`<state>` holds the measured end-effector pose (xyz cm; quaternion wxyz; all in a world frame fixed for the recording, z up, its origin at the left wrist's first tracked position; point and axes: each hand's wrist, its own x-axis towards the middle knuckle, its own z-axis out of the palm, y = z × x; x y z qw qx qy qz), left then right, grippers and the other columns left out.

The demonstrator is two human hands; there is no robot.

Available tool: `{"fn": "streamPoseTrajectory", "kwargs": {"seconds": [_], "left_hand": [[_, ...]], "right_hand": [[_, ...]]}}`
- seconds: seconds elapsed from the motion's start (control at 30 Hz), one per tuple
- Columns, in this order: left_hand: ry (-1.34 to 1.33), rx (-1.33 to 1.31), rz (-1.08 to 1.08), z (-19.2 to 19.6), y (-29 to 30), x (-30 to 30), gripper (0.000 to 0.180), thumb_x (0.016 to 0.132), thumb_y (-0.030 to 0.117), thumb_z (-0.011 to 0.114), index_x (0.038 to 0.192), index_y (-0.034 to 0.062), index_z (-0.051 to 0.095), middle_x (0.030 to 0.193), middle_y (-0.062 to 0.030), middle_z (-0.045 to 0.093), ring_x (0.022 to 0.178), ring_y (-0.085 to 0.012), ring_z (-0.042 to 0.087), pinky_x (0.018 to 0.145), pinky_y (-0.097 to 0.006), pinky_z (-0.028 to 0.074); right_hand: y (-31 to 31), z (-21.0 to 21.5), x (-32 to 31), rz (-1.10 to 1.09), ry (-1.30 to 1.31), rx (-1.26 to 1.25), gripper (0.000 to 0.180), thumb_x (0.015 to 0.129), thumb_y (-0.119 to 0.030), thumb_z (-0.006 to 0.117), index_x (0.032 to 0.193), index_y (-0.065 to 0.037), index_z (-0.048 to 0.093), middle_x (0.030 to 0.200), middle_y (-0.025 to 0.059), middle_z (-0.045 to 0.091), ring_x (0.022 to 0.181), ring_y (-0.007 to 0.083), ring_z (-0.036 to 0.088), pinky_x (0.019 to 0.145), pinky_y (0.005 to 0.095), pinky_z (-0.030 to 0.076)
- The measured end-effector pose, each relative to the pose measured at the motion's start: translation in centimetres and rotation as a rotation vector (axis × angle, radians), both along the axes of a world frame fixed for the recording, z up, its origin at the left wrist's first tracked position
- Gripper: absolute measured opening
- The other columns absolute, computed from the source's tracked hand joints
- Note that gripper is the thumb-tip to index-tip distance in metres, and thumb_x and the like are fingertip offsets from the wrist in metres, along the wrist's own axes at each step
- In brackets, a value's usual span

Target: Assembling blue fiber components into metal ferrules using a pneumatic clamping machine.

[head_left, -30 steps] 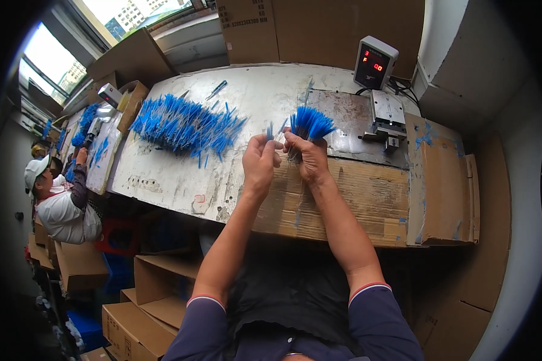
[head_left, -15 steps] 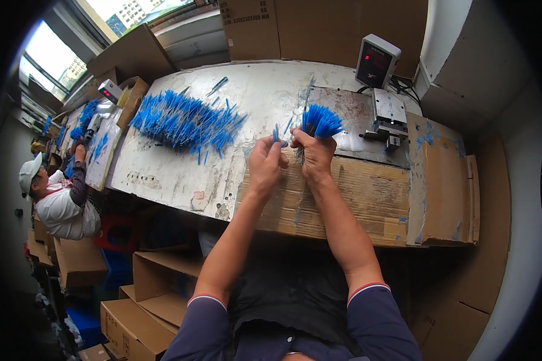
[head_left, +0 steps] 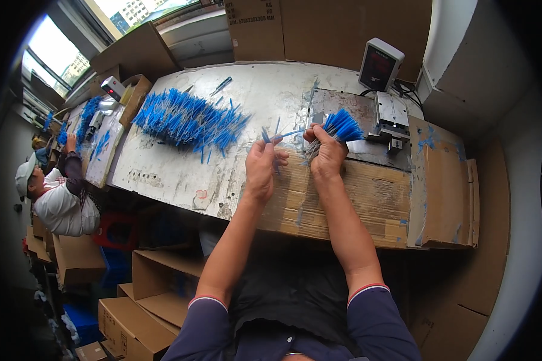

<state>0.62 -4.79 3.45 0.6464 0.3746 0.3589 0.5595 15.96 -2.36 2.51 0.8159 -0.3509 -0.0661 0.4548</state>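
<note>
My right hand (head_left: 328,157) is closed around a thick bunch of thin blue-tipped sticks (head_left: 344,125), their blue ends fanned to the right and paler ends pointing left. To its left, my left hand (head_left: 262,171) pinches a few loose blue sticks (head_left: 267,136), smeared by motion. One blue stick (head_left: 292,132) spans the gap between the two hands. Further left on the white worktable (head_left: 168,177) lies a big heap of the same sticks (head_left: 186,120), blue and grey ends mixed.
A metal fixture (head_left: 392,114) stands on a metal plate at the right, with a display box (head_left: 380,63) behind it. Flattened cardboard (head_left: 367,198) covers the front edge. A screwdriver-like tool (head_left: 221,85) lies behind the heap. Another person (head_left: 63,201) works at the far left.
My right hand has moved right with the bunch, which now tilts further rightward. My left hand's fingers have spread somewhat, and a stick now stretches across between the hands.
</note>
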Motion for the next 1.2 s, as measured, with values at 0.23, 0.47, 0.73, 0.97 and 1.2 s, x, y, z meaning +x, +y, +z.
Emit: {"fn": "streamPoseTrajectory", "kwargs": {"seconds": [0.23,0.47,0.73,0.97,1.2], "left_hand": [[-0.124,0.015,0.218,0.5,1.4,1.4,0.020,0.107,0.016,0.051,0.119,0.0008,0.047,0.123,-0.0185,0.064,0.083,-0.0163,0.067,0.073,-0.030,0.058],[0.036,0.020,0.307,-0.4,1.7,2.0,0.018,0.107,0.014,0.051,0.118,0.0003,0.047,0.107,-0.0148,0.069,0.074,-0.0133,0.066,0.067,-0.026,0.057],[0.146,0.068,0.416,-0.6,2.3,0.0,0.012,0.106,0.008,0.049,0.115,0.0006,0.048,0.099,-0.0098,0.069,0.068,-0.0073,0.059,0.064,-0.023,0.053],[0.375,0.174,0.195,1.0,2.5,-3.2,0.008,0.106,0.006,0.050,0.111,-0.0001,0.051,0.095,-0.0073,0.068,0.068,-0.0053,0.056,0.061,-0.020,0.049],[0.237,0.199,0.131,1.4,2.4,-3.0,0.012,0.104,0.007,0.052,0.113,-0.0012,0.051,0.093,-0.0066,0.063,0.070,-0.0086,0.057,0.062,-0.023,0.048]], "right_hand": [[-0.7,-0.2,-2.0,0.068,-0.051,-0.012,0.013,0.083,0.006,0.074,0.093,0.002,0.067,0.087,0.0129,0.072,0.069,0.0231,0.071,0.065,0.0351,0.062],[-1.1,0.4,-2.7,0.162,0.019,-0.023,0.014,0.079,0.006,0.075,0.091,0.002,0.070,0.081,0.0108,0.072,0.065,0.0225,0.071,0.063,0.0340,0.060],[-1.8,1.1,-2.9,0.264,-0.221,-0.054,0.010,0.080,0.002,0.075,0.088,0.000,0.068,0.081,0.0082,0.071,0.066,0.0194,0.070,0.061,0.0327,0.059],[-2.2,2.2,-3.2,-0.120,-1.389,0.298,0.008,0.083,-0.002,0.068,0.089,-0.004,0.063,0.075,0.0191,0.068,0.067,0.0419,0.065,0.063,0.0427,0.053],[-2.2,0.7,-3.2,0.335,-1.272,0.204,0.008,0.087,-0.009,0.070,0.090,-0.002,0.067,0.081,0.0220,0.069,0.073,0.0359,0.071,0.066,0.0402,0.055]]}}
